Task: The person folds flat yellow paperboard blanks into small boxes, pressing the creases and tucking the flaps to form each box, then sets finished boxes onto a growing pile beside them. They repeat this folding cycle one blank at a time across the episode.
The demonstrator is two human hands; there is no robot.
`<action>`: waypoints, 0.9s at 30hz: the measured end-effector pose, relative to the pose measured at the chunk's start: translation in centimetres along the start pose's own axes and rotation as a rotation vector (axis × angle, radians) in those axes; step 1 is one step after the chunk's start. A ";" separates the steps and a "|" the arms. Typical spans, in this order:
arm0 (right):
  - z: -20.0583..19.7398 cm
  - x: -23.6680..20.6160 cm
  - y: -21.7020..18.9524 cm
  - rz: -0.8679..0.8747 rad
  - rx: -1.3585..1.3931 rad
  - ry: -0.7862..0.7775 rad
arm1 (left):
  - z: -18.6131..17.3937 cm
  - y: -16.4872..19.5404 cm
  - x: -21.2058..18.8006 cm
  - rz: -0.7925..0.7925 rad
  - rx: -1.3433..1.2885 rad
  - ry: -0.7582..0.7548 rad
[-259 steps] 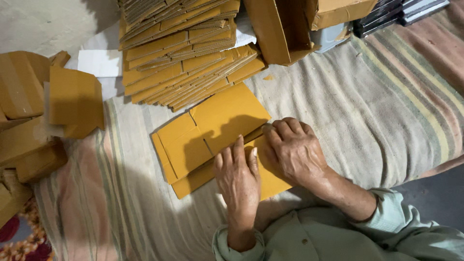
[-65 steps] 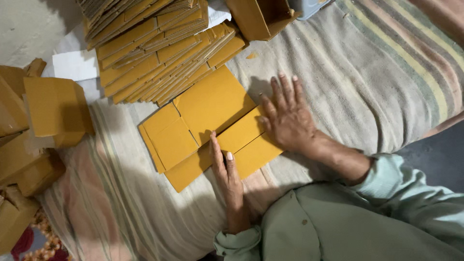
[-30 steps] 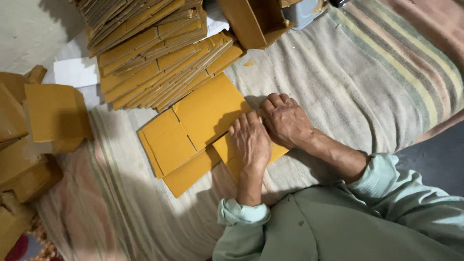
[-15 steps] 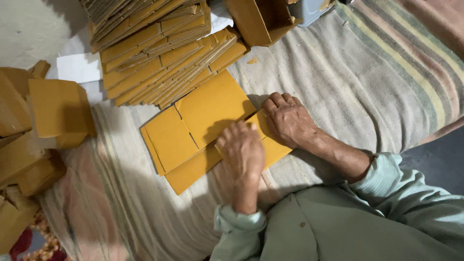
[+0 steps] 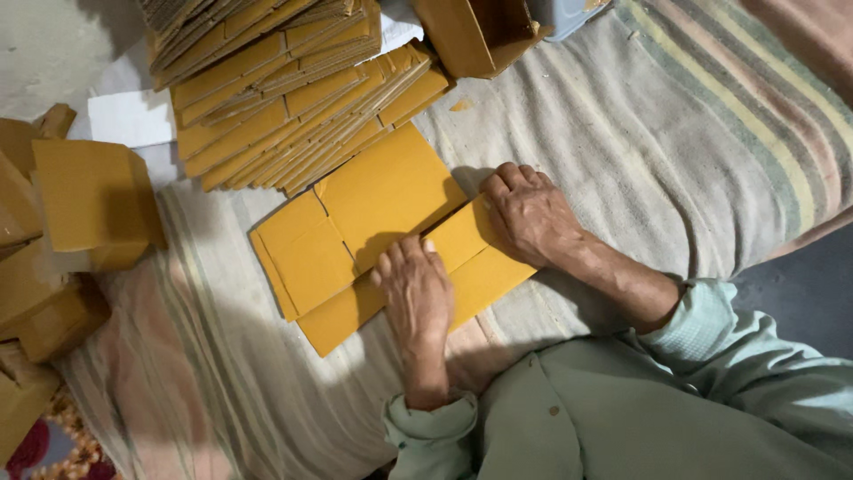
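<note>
Material: yellow cardboard box blank (image 5: 355, 227), unfolded, flat on a striped cloth (image 5: 622, 133) at frame centre.
Left hand (image 5: 416, 289): palm down, fingers together, pressing the blank's lower flap; grips nothing.
Right hand (image 5: 530, 213): at 3 o'clock of the blank, palm down, fingers curled over the raised flap edge; presses, not clamped.
Stack of flat blanks (image 5: 284, 80): at 12 o'clock, touching the blank's far edge.
Folded boxes (image 5: 62, 240): at 9 o'clock, well apart.
Open box (image 5: 475, 31): at 1 o'clock.

Matt yellow cardboard sheet (image 5: 382, 236) lies on coarse, woven striped cloth (image 5: 640, 133).
</note>
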State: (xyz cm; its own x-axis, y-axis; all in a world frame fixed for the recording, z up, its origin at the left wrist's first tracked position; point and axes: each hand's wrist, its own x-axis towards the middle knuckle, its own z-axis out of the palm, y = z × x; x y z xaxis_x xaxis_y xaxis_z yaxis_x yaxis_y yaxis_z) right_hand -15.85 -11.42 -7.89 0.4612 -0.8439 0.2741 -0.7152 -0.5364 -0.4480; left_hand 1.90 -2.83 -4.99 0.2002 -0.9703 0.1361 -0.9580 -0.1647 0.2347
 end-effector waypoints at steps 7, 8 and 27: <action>-0.1 0.3 -0.1 0.003 -0.024 -0.024 | 0.9 3.3 1.2 0.038 0.071 -0.066; -0.1 0.3 0.0 0.002 -0.025 -0.032 | 1.4 4.2 1.5 0.060 0.027 -0.099; -2.1 -2.2 -3.2 -0.312 -0.195 -0.071 | -2.9 1.4 -4.0 0.140 -0.133 -0.193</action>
State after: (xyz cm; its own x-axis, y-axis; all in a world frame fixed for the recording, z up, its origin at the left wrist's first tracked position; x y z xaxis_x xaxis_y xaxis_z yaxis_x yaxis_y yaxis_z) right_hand -15.69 -7.86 -5.30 0.7034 -0.6401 0.3092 -0.6178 -0.7656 -0.1795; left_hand 0.30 1.37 -2.43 0.0129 -0.9999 -0.0071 -0.9356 -0.0146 0.3527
